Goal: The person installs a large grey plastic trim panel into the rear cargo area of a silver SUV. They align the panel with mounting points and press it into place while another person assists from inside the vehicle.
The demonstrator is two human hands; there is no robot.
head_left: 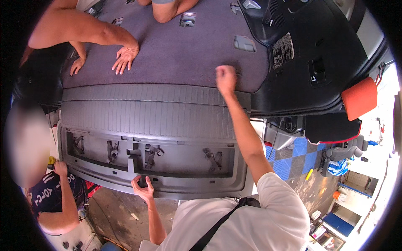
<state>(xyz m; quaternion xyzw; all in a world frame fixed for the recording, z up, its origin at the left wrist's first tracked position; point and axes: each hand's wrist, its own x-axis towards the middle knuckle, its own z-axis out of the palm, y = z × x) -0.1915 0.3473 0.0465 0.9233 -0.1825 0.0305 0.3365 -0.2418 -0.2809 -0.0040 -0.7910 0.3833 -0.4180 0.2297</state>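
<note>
A dark grey-purple carpet (176, 54) covers the cargo floor of a vehicle. My right hand (226, 78) rests on or just over its near right part, fingers curled into a fist; their undersides are hidden. The lowered tailgate (146, 117), ribbed grey plastic, extends from the carpet toward me. Its near half has two long recesses with black straps (154, 154) fixed inside. By the tailgate's near edge is my left hand (143, 189), palm partly turned up, fingers apart and holding nothing.
Another person's hand (125, 57) presses flat on the carpet; a second hand (78, 65) is beside it. A bare knee (165, 12) shows at the far side. At left, a person in a dark shirt (54, 196) grips near the tailgate's corner. An orange flap (361, 98) hangs at right.
</note>
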